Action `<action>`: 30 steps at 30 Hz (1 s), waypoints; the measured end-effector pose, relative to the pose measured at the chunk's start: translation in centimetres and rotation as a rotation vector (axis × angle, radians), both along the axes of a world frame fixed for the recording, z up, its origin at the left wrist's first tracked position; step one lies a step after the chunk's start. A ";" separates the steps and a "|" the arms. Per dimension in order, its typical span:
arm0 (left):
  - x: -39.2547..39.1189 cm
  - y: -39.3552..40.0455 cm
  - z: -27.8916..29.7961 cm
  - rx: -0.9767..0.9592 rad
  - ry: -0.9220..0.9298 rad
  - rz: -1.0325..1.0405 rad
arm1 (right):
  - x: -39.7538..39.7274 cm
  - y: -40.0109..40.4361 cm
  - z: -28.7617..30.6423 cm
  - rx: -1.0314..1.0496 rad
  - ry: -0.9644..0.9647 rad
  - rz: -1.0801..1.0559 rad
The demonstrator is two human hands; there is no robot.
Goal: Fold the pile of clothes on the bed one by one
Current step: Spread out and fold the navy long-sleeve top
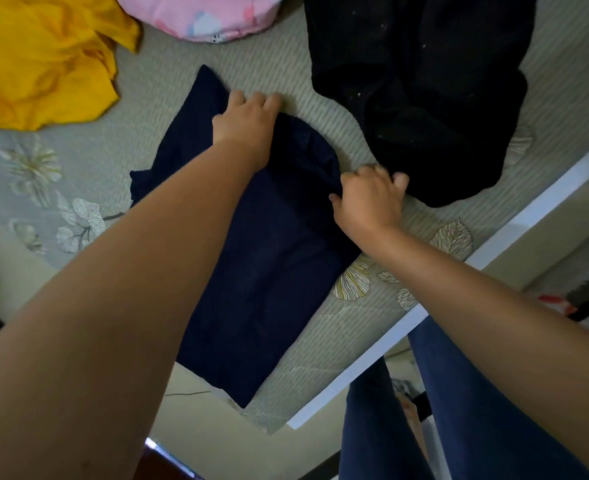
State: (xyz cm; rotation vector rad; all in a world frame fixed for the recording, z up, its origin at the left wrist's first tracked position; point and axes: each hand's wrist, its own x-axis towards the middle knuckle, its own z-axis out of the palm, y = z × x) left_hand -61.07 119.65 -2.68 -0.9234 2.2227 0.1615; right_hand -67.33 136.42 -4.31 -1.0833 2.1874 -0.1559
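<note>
Head camera view, looking down over two bare forearms onto a bed (168, 81) covered in a pale grey-green sheet printed with leaves and flowers; a navy garment (269, 271) lies flat in the middle of the sheet, smoothed into a long rectangle that runs from the near edge of the bed away toward its centre, with a rumpled flap at its far right corner. The left hand (248, 119) rests on the far end of the navy cloth, fingers curled over that edge and knuckles up; whether it pinches the fabric or only presses it down is hard to tell from this angle. The right hand (369, 195) grips the bunched flap at the right edge, fingers and thumb closed on a fold of cloth.

A yellow garment (40, 60) lies crumpled at the far left; a black garment (421, 91) lies heaped at the far right, just beside the right hand; a pink cushion (206, 15) sits at the top.

Judging by its drape, the navy cloth is light, soft and limp, likely a knit; it will sag and crease wherever it is unsupported, so it is best taken by two corners or along a folded edge, and kept low over the sheet; nothing about it is fragile or slippery.
</note>
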 end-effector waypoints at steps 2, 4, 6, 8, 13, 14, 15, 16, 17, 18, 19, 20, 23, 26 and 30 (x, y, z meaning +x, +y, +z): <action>0.2 -0.2 0.5 -0.018 -0.076 0.020 | 0.2 0.2 0.3 -0.025 -0.007 -0.016; 1.4 0.0 0.9 -0.037 -0.045 0.006 | 0.5 0.3 1.1 -0.084 0.007 -0.019; 3.6 0.3 1.9 -0.014 0.107 0.014 | 1.0 0.8 2.6 -0.172 0.018 0.004; 6.7 0.6 3.6 0.048 0.300 -0.001 | 2.0 1.3 4.5 -0.284 0.013 0.033; 15.6 1.8 8.7 0.048 0.521 -0.031 | 7.9 2.7 9.9 -0.423 -0.072 0.176; 17.5 2.4 9.6 0.021 0.541 -0.085 | 9.7 3.0 10.9 -0.436 -0.070 0.227; 19.6 3.1 10.2 -0.005 0.553 -0.146 | 11.8 3.5 11.6 -0.454 -0.035 0.271; 21.7 3.8 10.7 -0.036 0.561 -0.195 | 13.9 4.1 12.3 -0.483 0.013 0.284; 23.9 4.5 11.1 -0.076 0.577 -0.236 | 16.1 4.8 12.8 -0.501 0.055 0.292; 26.2 5.3 11.4 -0.109 0.587 -0.261 | 18.3 5.5 13.1 -0.514 0.088 0.300; 28.6 6.2 11.5 -0.134 0.587 -0.286 | 20.6 6.2 13.2 -0.520 0.109 0.328; 31.1 7.0 11.2 -0.158 0.582 -0.311 | 22.9 7.1 13.1 -0.517 0.127 0.361; 37.8 9.4 9.0 -0.261 0.493 -0.307 | 28.9 9.5 10.9 -0.485 0.117 0.462; 43.2 11.9 5.7 -0.194 -0.040 -0.070 | 32.9 11.7 8.1 -0.245 0.160 0.625; 46.2 16.1 2.1 -0.141 -0.088 0.090 | 34.9 15.2 4.5 0.132 0.200 0.723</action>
